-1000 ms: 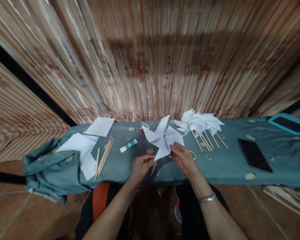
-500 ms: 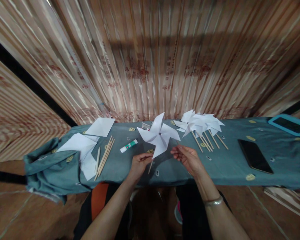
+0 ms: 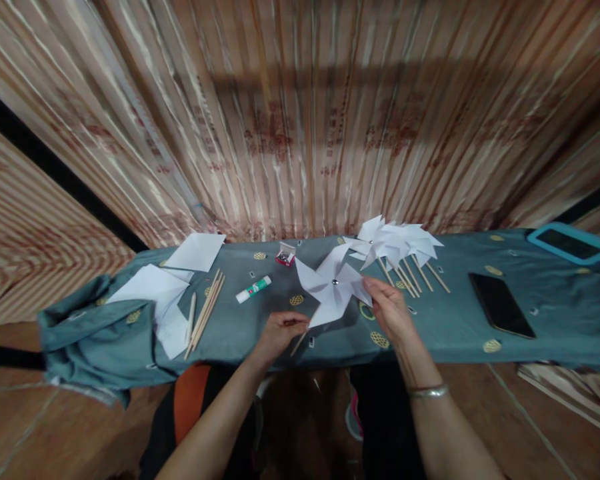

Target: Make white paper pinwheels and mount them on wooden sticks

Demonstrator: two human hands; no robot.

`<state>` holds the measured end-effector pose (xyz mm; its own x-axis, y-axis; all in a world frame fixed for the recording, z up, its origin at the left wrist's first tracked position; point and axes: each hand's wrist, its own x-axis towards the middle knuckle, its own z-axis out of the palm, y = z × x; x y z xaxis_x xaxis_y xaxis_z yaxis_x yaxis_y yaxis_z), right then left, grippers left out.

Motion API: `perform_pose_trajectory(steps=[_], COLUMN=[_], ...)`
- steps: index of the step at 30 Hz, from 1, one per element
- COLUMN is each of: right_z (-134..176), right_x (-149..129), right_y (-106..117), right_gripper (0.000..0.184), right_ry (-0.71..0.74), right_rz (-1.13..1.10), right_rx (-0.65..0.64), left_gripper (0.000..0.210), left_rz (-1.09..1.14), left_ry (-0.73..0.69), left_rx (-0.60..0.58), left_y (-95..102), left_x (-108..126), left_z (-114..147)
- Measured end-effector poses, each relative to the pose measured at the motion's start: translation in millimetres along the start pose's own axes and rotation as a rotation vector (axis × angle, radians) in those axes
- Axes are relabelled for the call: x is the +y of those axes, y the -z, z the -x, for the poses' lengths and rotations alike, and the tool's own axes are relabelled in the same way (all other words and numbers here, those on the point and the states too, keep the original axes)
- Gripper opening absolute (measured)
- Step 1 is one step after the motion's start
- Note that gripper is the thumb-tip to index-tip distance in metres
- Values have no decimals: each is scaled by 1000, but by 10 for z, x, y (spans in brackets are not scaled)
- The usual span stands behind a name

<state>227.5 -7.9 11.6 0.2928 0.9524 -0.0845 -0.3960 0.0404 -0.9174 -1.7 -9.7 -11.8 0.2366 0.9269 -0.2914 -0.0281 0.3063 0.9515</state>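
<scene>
Near worktop's (image 3: 445, 330) front edge, our left hand (image 3: 283, 333) grips stick (image 3: 299, 343) of white paper pinwheel (image 3: 325, 297). Pinwheel held over worktop's middle; our right hand (image 3: 391, 309) touches its right blade, pinching or merely pushing, we cannot tell. Step in hand, we judge: adjusting or trying blades round silver pinhead (image 3: 335, 282). Next move calls for steady stick, light fingers, no creasing. Toward far edge: small open box (image 3: 285, 255), pinwheel cluster (image 3: 405, 245) right of centre.

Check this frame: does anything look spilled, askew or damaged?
The cloth is bunched up at its left end, seemingly lapping over the papers, while elsewhere it lies fairly flat. Nothing looks spilled; the held pinwheel looks intact.
</scene>
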Motion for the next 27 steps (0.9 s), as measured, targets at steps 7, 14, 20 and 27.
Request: perform_pose_trajectory(steps=[7, 14, 20, 27], right_z=[45, 27, -4, 13], right_x=[-27, 21, 56, 53], right_y=[-67, -65, -25, -41], right_gripper=[35, 34, 33, 34], right_ry=[-70, -62, -11, -19], right_rz=[30, 79, 126, 100], right_rx=[-11, -3, 12, -3], left_gripper=[24, 26, 26, 24], left_rz=[44, 39, -5, -5], left_ry=[-15, -9, 7, -6], left_rx=[10, 22, -22, 25], left_y=[-3, -15, -16, -13], left_x=[-22, -32, -1, 7], left_z=[-32, -31, -1, 2])
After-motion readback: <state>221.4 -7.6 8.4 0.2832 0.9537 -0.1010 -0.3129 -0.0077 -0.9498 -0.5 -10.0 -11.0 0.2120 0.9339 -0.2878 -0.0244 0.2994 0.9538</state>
